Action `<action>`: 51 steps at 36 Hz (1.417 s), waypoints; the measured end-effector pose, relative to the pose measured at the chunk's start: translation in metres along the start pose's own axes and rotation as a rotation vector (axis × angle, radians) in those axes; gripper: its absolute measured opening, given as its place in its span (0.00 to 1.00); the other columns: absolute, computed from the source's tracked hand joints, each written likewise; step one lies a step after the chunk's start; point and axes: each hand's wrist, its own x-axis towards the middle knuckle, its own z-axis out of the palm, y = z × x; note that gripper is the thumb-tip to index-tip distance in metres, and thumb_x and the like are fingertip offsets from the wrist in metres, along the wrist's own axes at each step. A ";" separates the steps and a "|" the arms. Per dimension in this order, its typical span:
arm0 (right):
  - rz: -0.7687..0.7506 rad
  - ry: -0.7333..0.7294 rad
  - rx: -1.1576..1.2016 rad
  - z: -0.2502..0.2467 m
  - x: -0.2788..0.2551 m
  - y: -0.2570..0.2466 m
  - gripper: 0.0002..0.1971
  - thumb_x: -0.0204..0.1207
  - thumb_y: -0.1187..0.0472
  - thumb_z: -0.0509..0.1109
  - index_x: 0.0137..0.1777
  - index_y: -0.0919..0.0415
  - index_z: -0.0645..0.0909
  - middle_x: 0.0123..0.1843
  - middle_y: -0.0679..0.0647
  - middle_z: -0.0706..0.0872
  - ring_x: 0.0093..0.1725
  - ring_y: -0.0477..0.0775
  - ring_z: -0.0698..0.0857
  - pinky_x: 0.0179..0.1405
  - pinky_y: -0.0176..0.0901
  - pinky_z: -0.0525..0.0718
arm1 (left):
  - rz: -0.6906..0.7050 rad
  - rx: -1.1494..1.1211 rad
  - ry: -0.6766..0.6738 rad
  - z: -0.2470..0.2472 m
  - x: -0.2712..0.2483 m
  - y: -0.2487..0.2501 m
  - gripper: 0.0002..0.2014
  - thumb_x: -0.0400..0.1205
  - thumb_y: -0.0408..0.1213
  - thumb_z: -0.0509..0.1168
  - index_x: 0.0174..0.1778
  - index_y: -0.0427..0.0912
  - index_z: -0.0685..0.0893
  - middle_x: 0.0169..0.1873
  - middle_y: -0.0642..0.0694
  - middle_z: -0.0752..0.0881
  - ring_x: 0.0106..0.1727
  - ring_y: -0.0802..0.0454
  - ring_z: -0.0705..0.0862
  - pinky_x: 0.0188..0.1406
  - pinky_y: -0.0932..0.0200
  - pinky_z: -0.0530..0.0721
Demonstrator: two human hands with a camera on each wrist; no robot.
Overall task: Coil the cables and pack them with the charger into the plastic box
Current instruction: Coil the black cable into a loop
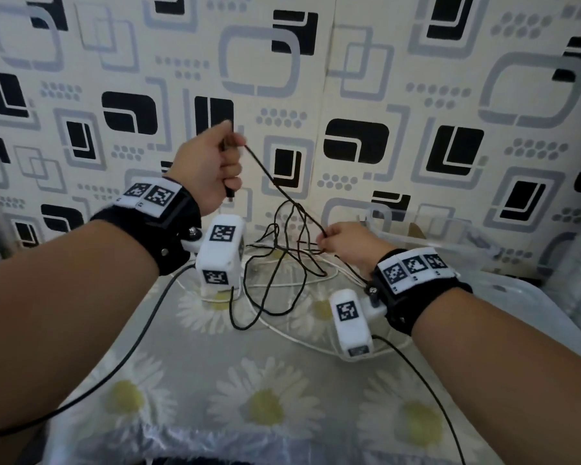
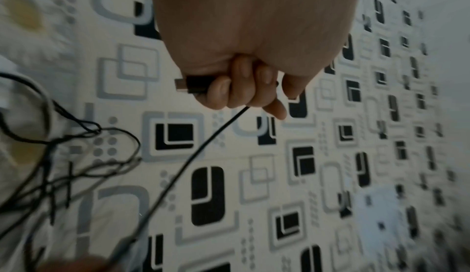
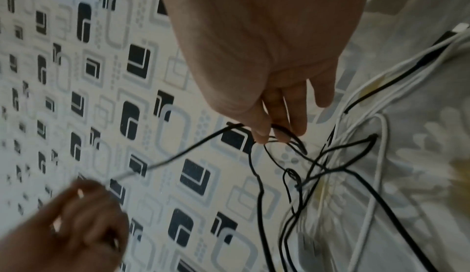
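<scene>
Black cable (image 1: 275, 182) runs taut from your left hand (image 1: 205, 166), raised at far left and closed round its plug end, down to your right hand (image 1: 346, 243), whose fingertips pinch it above the tangle. Risk: pulling further would likely tighten the black loops around the white cable (image 1: 299, 337) on the daisy-print cloth (image 1: 265, 397), knotting both. Plastic box (image 1: 450, 236) sits just right of your right hand, at the far edge; no charger can be identified.
</scene>
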 end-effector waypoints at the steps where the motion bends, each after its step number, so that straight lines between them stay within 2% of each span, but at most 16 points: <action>1: -0.002 0.048 0.014 -0.005 0.000 0.001 0.04 0.80 0.61 0.68 0.45 0.56 0.83 0.47 0.52 0.87 0.45 0.49 0.83 0.41 0.36 0.79 | -0.018 -0.036 0.040 -0.007 0.003 -0.006 0.18 0.87 0.46 0.54 0.32 0.45 0.76 0.16 0.55 0.60 0.18 0.58 0.56 0.22 0.63 0.55; 4: -0.050 0.170 0.214 -0.014 0.003 0.006 0.03 0.82 0.62 0.65 0.50 0.54 0.79 0.49 0.56 0.89 0.52 0.53 0.88 0.59 0.47 0.83 | -0.080 -0.122 0.134 -0.023 0.009 -0.021 0.17 0.86 0.43 0.53 0.31 0.45 0.74 0.16 0.54 0.60 0.17 0.57 0.55 0.18 0.63 0.56; 6: -0.119 0.213 0.345 -0.014 0.001 0.009 0.07 0.83 0.65 0.64 0.47 0.52 0.76 0.43 0.56 0.87 0.42 0.51 0.89 0.59 0.55 0.85 | -0.114 -0.152 0.160 -0.029 0.011 -0.031 0.17 0.86 0.42 0.52 0.31 0.44 0.74 0.16 0.54 0.61 0.17 0.56 0.55 0.18 0.63 0.55; 8: -0.205 0.249 0.310 -0.013 -0.001 0.009 0.08 0.82 0.66 0.64 0.44 0.52 0.76 0.35 0.52 0.82 0.33 0.49 0.83 0.52 0.58 0.86 | -0.134 -0.169 0.162 -0.029 0.012 -0.038 0.17 0.86 0.42 0.50 0.32 0.44 0.74 0.16 0.54 0.61 0.17 0.57 0.55 0.18 0.64 0.54; 11: -0.292 0.266 0.177 -0.008 -0.003 0.009 0.08 0.80 0.63 0.68 0.43 0.50 0.79 0.38 0.50 0.80 0.35 0.49 0.77 0.43 0.53 0.84 | -0.144 -0.157 0.143 -0.026 0.016 -0.047 0.16 0.86 0.41 0.50 0.36 0.43 0.77 0.18 0.54 0.62 0.17 0.57 0.56 0.17 0.65 0.54; 16: -0.398 0.104 0.040 0.004 -0.008 0.002 0.08 0.77 0.66 0.73 0.43 0.51 0.86 0.43 0.46 0.85 0.43 0.46 0.82 0.50 0.38 0.80 | -0.152 -0.036 0.045 -0.020 0.018 -0.055 0.15 0.87 0.40 0.51 0.44 0.42 0.81 0.24 0.53 0.70 0.20 0.58 0.58 0.18 0.66 0.56; 19: -0.457 0.024 -0.032 0.009 -0.012 -0.005 0.06 0.75 0.64 0.75 0.46 0.51 0.88 0.49 0.51 0.86 0.49 0.47 0.84 0.54 0.34 0.80 | -0.154 0.047 -0.041 -0.017 0.017 -0.058 0.15 0.88 0.41 0.51 0.48 0.41 0.83 0.28 0.52 0.74 0.23 0.58 0.62 0.21 0.65 0.58; 23: -0.511 -0.018 -0.013 0.013 -0.015 -0.013 0.06 0.75 0.65 0.75 0.48 0.55 0.89 0.47 0.57 0.83 0.45 0.44 0.81 0.52 0.32 0.77 | -0.157 0.128 -0.129 -0.014 0.016 -0.064 0.15 0.87 0.41 0.52 0.52 0.41 0.83 0.32 0.51 0.77 0.25 0.58 0.67 0.24 0.64 0.62; 28: -0.545 -0.054 0.028 0.015 -0.017 -0.020 0.06 0.75 0.65 0.75 0.49 0.55 0.89 0.48 0.58 0.81 0.46 0.44 0.81 0.55 0.36 0.78 | -0.192 0.184 -0.246 -0.011 0.012 -0.065 0.15 0.88 0.43 0.52 0.54 0.41 0.83 0.33 0.50 0.78 0.28 0.57 0.68 0.27 0.63 0.64; 32: -0.560 -0.002 0.153 0.018 -0.017 -0.023 0.07 0.75 0.66 0.74 0.48 0.53 0.89 0.48 0.59 0.81 0.49 0.49 0.83 0.61 0.42 0.80 | -0.232 0.312 -0.363 -0.006 0.006 -0.066 0.17 0.88 0.42 0.50 0.57 0.38 0.82 0.30 0.49 0.79 0.27 0.56 0.70 0.28 0.60 0.65; 35: -0.553 0.041 0.255 0.020 -0.016 -0.025 0.08 0.75 0.68 0.74 0.47 0.54 0.89 0.47 0.56 0.81 0.51 0.50 0.86 0.65 0.48 0.82 | -0.222 0.403 -0.418 0.000 0.000 -0.067 0.17 0.89 0.40 0.49 0.52 0.38 0.82 0.32 0.47 0.77 0.29 0.55 0.72 0.27 0.61 0.69; 40: -0.583 0.166 0.325 0.022 -0.014 -0.027 0.10 0.72 0.68 0.76 0.43 0.49 0.88 0.49 0.63 0.82 0.47 0.57 0.84 0.58 0.50 0.85 | -0.220 0.476 -0.413 0.006 -0.006 -0.066 0.16 0.88 0.38 0.49 0.46 0.38 0.81 0.30 0.44 0.80 0.28 0.54 0.75 0.28 0.61 0.70; 43: -0.569 0.207 0.384 0.021 -0.014 -0.027 0.11 0.70 0.67 0.78 0.40 0.49 0.85 0.40 0.59 0.80 0.39 0.57 0.79 0.48 0.57 0.84 | -0.276 0.418 -0.435 0.008 -0.007 -0.066 0.17 0.89 0.40 0.48 0.40 0.39 0.77 0.23 0.46 0.70 0.24 0.52 0.65 0.30 0.57 0.64; 47: -0.546 0.229 0.418 0.015 -0.013 -0.025 0.11 0.70 0.69 0.78 0.39 0.54 0.80 0.33 0.52 0.77 0.35 0.52 0.77 0.40 0.46 0.80 | -0.297 0.461 -0.515 0.012 -0.008 -0.065 0.24 0.89 0.49 0.46 0.40 0.38 0.80 0.21 0.51 0.60 0.22 0.55 0.57 0.27 0.61 0.66; 49: -0.549 0.227 0.422 0.012 -0.013 -0.024 0.10 0.73 0.69 0.76 0.41 0.55 0.79 0.33 0.49 0.77 0.33 0.47 0.77 0.36 0.36 0.79 | -0.291 0.487 -0.520 0.015 -0.010 -0.064 0.25 0.88 0.53 0.47 0.38 0.39 0.79 0.21 0.52 0.60 0.20 0.56 0.56 0.23 0.63 0.63; 51: -0.549 0.229 0.409 0.010 -0.012 -0.022 0.07 0.78 0.66 0.72 0.43 0.54 0.79 0.36 0.49 0.79 0.34 0.46 0.79 0.37 0.35 0.80 | -0.268 0.494 -0.500 0.018 -0.012 -0.063 0.23 0.88 0.51 0.50 0.36 0.39 0.77 0.19 0.53 0.60 0.20 0.56 0.56 0.21 0.63 0.58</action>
